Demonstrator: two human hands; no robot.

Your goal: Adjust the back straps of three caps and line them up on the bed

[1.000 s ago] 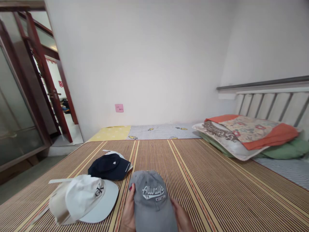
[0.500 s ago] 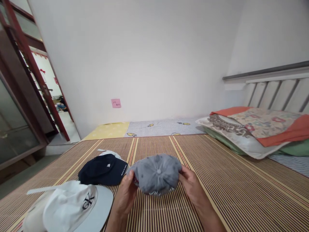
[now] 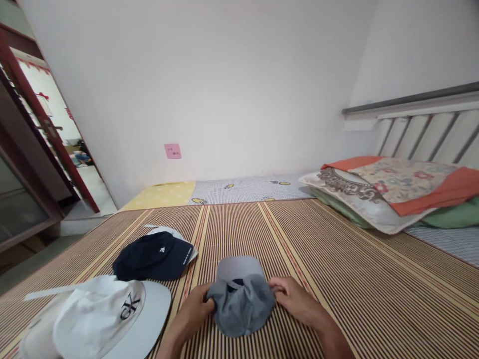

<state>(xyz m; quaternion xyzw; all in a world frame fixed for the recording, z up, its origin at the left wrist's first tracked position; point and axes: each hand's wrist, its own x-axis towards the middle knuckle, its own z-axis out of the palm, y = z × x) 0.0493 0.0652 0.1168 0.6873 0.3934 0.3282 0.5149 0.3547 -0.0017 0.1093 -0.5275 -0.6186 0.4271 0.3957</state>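
Observation:
A grey baseball cap (image 3: 243, 306) is between my two hands, just over or on the striped mat. Its brim points away from me and its crown, partly crumpled, lies toward me. My left hand (image 3: 196, 309) pinches the cap's left edge between thumb and fingers. On the other side, my right hand (image 3: 294, 296) grips the right edge with closed fingertips. Left of them rests a navy cap (image 3: 149, 259) with a small white emblem, overlapping a pale cap beneath it. Nearer to me is a white cap (image 3: 97, 314) with dark letters, lying over a beige one.
The striped mat (image 3: 359, 279) covers the bed. Folded pillows and an orange-edged floral cloth (image 3: 419, 179) lie at the right, beside a slatted headboard (image 3: 422, 134). A pink note (image 3: 172, 151) sticks to the wall. A doorway stands at far left.
The grey cap has been turned so its brim now shows on the far side, and it has come lower and nearer to me. Both hands stay on its sides. The view has shifted slightly.

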